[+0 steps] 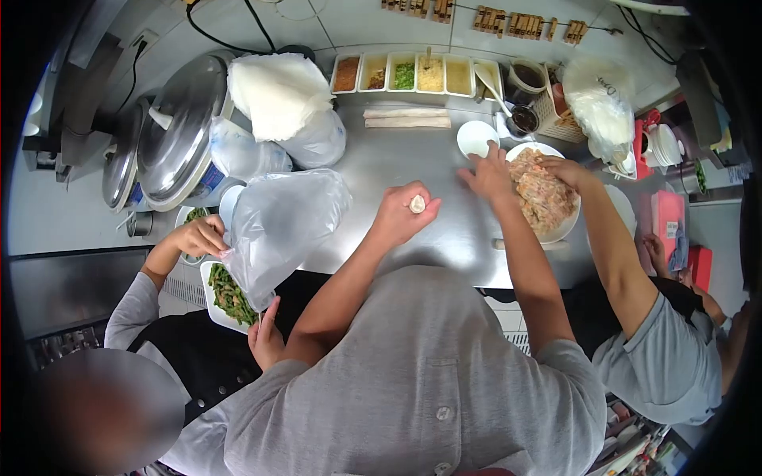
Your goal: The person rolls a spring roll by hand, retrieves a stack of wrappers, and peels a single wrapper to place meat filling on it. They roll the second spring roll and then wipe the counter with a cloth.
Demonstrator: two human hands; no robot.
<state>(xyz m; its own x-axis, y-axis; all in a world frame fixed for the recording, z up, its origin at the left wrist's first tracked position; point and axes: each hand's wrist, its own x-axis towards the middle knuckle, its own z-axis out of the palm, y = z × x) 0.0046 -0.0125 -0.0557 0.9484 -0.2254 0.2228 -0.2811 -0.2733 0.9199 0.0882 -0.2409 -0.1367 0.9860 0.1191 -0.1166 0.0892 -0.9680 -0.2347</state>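
My left hand (403, 213) is closed around a small pale ball of dough (417, 204), which shows between thumb and curled fingers above the steel counter. My right hand (488, 176) has its fingers spread, the tips right at the near rim of a small white bowl (476, 136). Just right of it stands a large white bowl (556, 235) of pinkish minced filling (541, 194). Into that filling reaches the hand (562, 170) of a person at my right. Two pale strips (406, 118) lie across the counter further back.
At the back stands a row of seasoning tubs (417, 74). To my left, a person handles a clear plastic bag (286, 214) over a tray of green vegetables (230, 297). Large lidded pots (178, 127) stand back left, a dark sauce cup (523, 119) back right.
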